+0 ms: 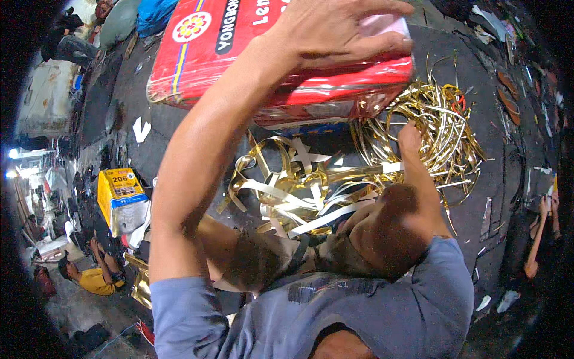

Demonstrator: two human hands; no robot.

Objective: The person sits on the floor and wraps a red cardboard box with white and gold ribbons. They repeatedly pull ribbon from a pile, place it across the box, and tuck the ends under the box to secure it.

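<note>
A large red box point(335, 81) in shiny clear wrap stands in front of me. My left hand point(335, 30) reaches across its top, with thumb and fingers apart at the right end, around a pale pinkish patch point(382, 25). Beyond my right knee, my right hand point(411, 137) is closed at the edge of a tangled heap of thin gold strips point(448, 131); its fingertips are partly hidden among them. Between my legs and the box lie wider gold and white strips point(299, 185), loosely curled.
To my left stands a yellow and blue box point(122, 197). A gold roll or sheet point(142, 284) lies by my left side. A person in a yellow top point(98, 281) sits farther left; another person's arm point(535, 239) shows at far right. Brown sandals point(508, 99) lie at the right.
</note>
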